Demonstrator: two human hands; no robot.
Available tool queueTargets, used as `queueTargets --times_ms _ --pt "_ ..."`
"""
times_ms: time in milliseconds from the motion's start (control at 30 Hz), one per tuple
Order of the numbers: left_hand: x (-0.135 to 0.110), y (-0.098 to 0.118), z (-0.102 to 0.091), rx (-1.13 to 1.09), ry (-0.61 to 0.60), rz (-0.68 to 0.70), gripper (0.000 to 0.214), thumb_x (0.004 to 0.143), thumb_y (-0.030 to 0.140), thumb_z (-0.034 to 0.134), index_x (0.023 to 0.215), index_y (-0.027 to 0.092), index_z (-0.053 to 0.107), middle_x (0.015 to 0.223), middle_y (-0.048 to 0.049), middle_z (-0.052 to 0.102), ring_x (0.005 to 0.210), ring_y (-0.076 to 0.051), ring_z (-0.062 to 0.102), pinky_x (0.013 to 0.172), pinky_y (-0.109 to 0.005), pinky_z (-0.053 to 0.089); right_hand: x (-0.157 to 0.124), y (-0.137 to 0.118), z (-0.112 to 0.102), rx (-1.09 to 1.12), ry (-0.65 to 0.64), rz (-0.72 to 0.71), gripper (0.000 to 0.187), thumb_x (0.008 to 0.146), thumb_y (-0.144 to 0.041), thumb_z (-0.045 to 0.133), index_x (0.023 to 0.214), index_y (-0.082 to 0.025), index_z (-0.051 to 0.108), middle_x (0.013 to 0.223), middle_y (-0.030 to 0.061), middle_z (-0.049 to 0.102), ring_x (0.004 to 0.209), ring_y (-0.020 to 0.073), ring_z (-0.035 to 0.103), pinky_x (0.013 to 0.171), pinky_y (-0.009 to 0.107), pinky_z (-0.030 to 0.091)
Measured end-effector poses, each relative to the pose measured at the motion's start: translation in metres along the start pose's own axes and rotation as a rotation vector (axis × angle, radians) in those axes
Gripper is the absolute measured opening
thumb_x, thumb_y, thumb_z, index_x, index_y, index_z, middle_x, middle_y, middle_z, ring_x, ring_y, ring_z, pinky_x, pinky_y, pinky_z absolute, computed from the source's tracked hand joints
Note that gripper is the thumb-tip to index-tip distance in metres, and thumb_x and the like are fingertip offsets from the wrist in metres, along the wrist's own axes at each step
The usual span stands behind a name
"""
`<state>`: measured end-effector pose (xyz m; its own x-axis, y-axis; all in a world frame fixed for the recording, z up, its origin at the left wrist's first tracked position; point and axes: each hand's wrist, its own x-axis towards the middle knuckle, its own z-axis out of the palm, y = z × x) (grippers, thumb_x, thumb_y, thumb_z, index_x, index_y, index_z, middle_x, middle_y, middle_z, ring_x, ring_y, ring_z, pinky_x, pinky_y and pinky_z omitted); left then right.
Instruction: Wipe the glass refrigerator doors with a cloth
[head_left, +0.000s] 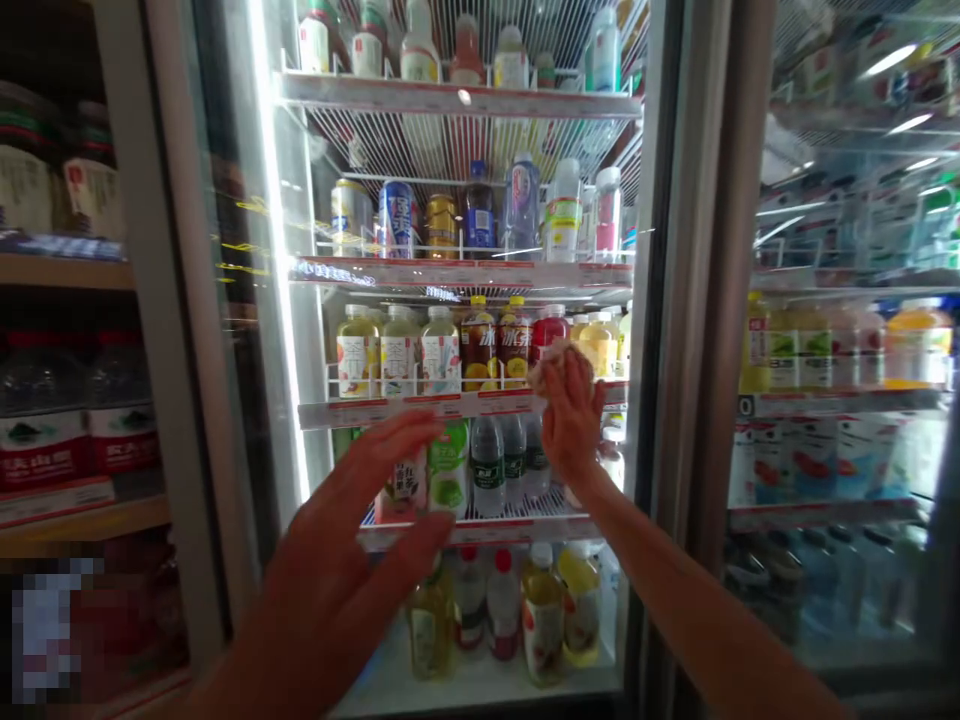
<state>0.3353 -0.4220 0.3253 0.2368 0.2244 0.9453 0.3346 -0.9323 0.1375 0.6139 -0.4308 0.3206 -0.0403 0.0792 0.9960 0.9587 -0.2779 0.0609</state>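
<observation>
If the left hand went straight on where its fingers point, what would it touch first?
The left hand would probably meet the glass pane, judging by its reflections, with a shelf's front edge behind it; depth is unclear.

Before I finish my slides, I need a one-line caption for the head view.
Right hand on a pale cloth before a lit drinks cooler; left hand raised, open.

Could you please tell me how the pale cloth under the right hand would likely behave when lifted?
The pale cloth would probably be floppy, as it looks bunched and crumpled under the right hand. It also seems likely to be light, being only a small wad.
</observation>
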Motion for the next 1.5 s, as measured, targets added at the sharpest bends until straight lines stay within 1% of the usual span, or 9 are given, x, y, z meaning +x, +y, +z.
queueTargets --times_ms 200,433,700,900,1033,1200,1333,1433,1500 --pt "0.032 -0.049 0.083 0.246 0.05 0.007 0.059 0.087 0.045 0.041 0.14 0.022 0.027 0.149 -0.0121 0.024 0.138 -0.03 0.02 0.109 -0.053 0.025 -0.009 -0.007 -0.002 0.083 -0.203 -0.456 0.055 0.086 -0.011 0.041 0.138 -0.029 0.035 0.145 0.0012 0.036 0.14 0.0173 0.017 0.113 0.045 0.017" --pt "0.005 -0.083 0.109 0.347 0.032 0.016 0.058 0.088 0.036 0.041 0.141 0.018 0.026 0.148 -0.0162 0.025 0.139 -0.03 0.016 0.107 -0.054 0.024 0.014 -0.005 0.001 0.037 -0.003 -0.043 0.061 0.084 -0.01 0.039 0.142 -0.023 0.029 0.148 0.008 0.029 0.14 0.0239 0.015 0.11 0.052 0.021" --pt "0.009 -0.02 0.13 -0.055 -0.015 0.317 0.058 0.089 0.029 0.036 0.143 0.021 0.016 0.142 -0.0137 0.038 0.135 -0.023 0.029 0.108 -0.045 0.031 -0.029 -0.04 0.007 0.142 -0.24 -0.356 0.052 0.083 -0.015 0.045 0.134 -0.022 0.043 0.146 0.0073 0.035 0.139 0.0215 0.019 0.112 0.046 0.021" --pt "0.023 0.014 0.178 -0.114 0.119 0.09 0.057 0.091 0.032 0.035 0.143 0.018 0.014 0.147 -0.0158 0.028 0.139 -0.023 0.02 0.109 -0.047 0.032 -0.019 0.023 -0.025 0.193 -0.201 -0.464 0.052 0.084 -0.02 0.044 0.136 -0.019 0.039 0.143 0.0114 0.038 0.137 0.0222 0.025 0.112 0.051 0.015" --pt "0.034 0.023 0.202 0.068 0.184 0.223 0.059 0.087 0.03 0.044 0.14 0.013 0.023 0.141 -0.017 0.038 0.14 -0.026 0.014 0.111 -0.052 0.027 0.003 0.06 -0.028 0.084 -0.028 -0.32 0.057 0.087 -0.02 0.041 0.142 -0.021 0.027 0.147 0.0109 0.032 0.138 0.0224 0.024 0.112 0.05 0.014" --pt "0.048 -0.036 0.162 0.2 0.12 0.436 0.045 0.088 0.028 0.044 0.131 0.017 0.04 0.134 -0.0101 0.048 0.135 -0.022 0.028 0.109 -0.043 0.034 0.016 0.068 -0.015 0.006 0.044 -0.208 0.059 0.088 -0.022 0.04 0.144 -0.024 0.022 0.148 0.0086 0.029 0.137 0.0236 0.024 0.112 0.05 0.014" --pt "0.058 -0.103 0.104 0.306 0.365 0.008 0.043 0.09 0.025 0.036 0.132 0.014 0.04 0.147 -0.0153 0.025 0.138 -0.028 0.019 0.11 -0.05 0.027 0.011 0.067 -0.011 -0.009 0.057 -0.194 0.06 0.087 -0.023 0.043 0.144 -0.023 0.022 0.146 0.0092 0.033 0.136 0.0238 0.027 0.111 0.049 0.015" --pt "0.068 -0.095 0.109 0.309 0.501 -0.176 0.046 0.091 0.026 0.033 0.135 0.011 0.034 0.15 -0.0166 0.017 0.138 -0.03 0.015 0.11 -0.052 0.023 0.01 0.066 -0.011 -0.011 0.068 -0.185 0.06 0.087 -0.023 0.045 0.143 -0.024 0.024 0.146 0.0088 0.034 0.136 0.024 0.028 0.111 0.049 0.015" --pt "0.074 -0.061 0.137 0.299 0.471 -0.038 0.046 0.09 0.027 0.035 0.134 0.012 0.036 0.147 -0.0157 0.025 0.138 -0.028 0.017 0.109 -0.05 0.026 0.01 0.066 -0.012 0.005 0.062 -0.172 0.059 0.087 -0.023 0.044 0.143 -0.024 0.025 0.146 0.0081 0.034 0.136 0.0239 0.028 0.111 0.049 0.015"
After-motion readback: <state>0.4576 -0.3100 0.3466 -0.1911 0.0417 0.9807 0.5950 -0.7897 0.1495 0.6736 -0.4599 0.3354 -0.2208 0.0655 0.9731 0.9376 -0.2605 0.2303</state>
